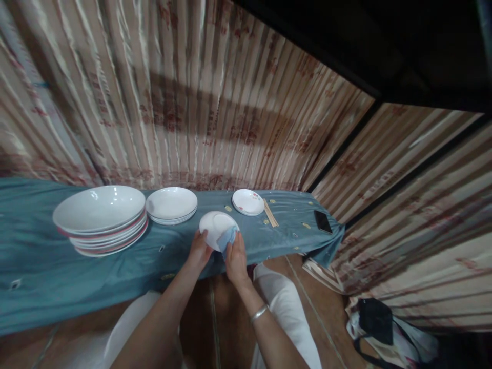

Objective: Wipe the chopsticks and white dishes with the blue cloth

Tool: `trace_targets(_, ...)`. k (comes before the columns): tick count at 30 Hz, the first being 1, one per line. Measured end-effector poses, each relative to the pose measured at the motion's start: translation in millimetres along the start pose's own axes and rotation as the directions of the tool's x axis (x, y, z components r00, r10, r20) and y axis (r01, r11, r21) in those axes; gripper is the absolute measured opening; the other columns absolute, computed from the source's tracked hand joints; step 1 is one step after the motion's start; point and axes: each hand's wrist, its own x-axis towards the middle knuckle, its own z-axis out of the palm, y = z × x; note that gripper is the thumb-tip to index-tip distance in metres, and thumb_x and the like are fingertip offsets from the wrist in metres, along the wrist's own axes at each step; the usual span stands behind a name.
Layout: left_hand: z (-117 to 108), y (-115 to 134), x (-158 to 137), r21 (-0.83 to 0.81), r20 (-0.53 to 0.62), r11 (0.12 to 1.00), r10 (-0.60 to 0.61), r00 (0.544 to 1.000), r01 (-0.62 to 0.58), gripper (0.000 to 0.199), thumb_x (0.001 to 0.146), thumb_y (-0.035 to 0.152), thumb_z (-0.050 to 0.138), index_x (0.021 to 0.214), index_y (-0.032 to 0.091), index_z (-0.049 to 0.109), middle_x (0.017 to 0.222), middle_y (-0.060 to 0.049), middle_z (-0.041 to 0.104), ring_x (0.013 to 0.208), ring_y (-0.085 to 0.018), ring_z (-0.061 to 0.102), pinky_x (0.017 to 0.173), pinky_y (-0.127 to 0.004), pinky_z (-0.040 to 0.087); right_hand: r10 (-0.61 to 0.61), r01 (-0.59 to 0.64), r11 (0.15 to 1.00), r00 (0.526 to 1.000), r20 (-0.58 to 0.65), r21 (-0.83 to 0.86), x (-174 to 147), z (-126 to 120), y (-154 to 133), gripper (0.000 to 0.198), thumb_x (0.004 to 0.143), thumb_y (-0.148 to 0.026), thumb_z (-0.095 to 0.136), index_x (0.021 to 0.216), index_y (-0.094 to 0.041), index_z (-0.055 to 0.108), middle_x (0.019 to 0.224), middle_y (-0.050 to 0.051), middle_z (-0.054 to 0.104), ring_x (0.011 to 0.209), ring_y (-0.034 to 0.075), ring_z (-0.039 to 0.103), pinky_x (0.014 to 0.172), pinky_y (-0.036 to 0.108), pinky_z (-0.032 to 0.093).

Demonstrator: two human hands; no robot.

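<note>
My left hand (pixel 200 249) grips the left edge of a small white plate (pixel 211 222), which is held tilted above the near edge of the cloth-covered table. On the plate's right side, my right hand (pixel 236 256) presses a light blue cloth (pixel 226 239) against its surface. The fingers of that hand are partly hidden behind the cloth and the plate. Just behind, to the right, lies a short stack of small plates with a floral print (pixel 248 202). A stack of white plates (pixel 171 204) stands to the left of the held plate.
A tall stack of large, shallow white bowls (pixel 100 212) stands at the left. Wooden chopsticks (pixel 271 213) lie beside the small plates. A dark phone (pixel 323 221) rests near the right end of the blue-green tablecloth (pixel 284 236). Bags (pixel 378 323) sit on the floor at right.
</note>
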Motion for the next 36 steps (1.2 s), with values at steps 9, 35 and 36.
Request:
trace_targets(9, -1.5, -1.4, 3.7, 0.029, 0.002, 0.999, 0.017, 1.000, -0.017, 0.026, 0.068, 0.018, 0.071, 0.089, 0.017, 0.056, 0.071, 0.000, 0.067, 0.060, -0.014, 0.063, 0.056, -0.025, 0.050, -0.226, 0.234, 0.960, 0.972, 0.068, -0.151, -7.2, -7.5, -21.5, 0.053, 0.095, -0.015, 0.031, 0.147, -0.007, 0.033, 0.153, 0.018, 0.034, 0.146, 0.025, 0.020, 0.114, 0.050, 0.032)
trace_targets(35, -3.9, 1.6, -0.4, -0.008, 0.096, 0.999, -0.043, 0.994, 0.044, 0.045, 0.056, 0.023, 0.086, 0.093, 0.020, 0.059, 0.080, 0.001, 0.069, 0.068, -0.014, 0.063, 0.062, -0.025, 0.050, -0.409, 0.451, 0.892, 0.810, 0.420, -0.001, 114.5, 0.3, -44.3, 0.043, 0.096, -0.018, 0.034, 0.132, -0.006, 0.053, 0.134, 0.018, 0.057, 0.131, 0.022, 0.047, 0.115, 0.043, 0.033)
trace_targets(36, -4.1, 1.1, -0.2, -0.010, 0.095, 0.999, -0.044, 0.995, 0.045, 0.045, 0.057, 0.024, 0.085, 0.093, 0.020, 0.059, 0.080, 0.001, 0.069, 0.068, -0.014, 0.063, 0.062, -0.025, 0.051, -0.414, 0.456, 0.890, 0.807, 0.422, 0.001, 118.3, 2.5, -43.2, 0.042, 0.096, -0.017, 0.034, 0.131, -0.007, 0.054, 0.132, 0.016, 0.059, 0.130, 0.021, 0.048, 0.114, 0.042, 0.034)
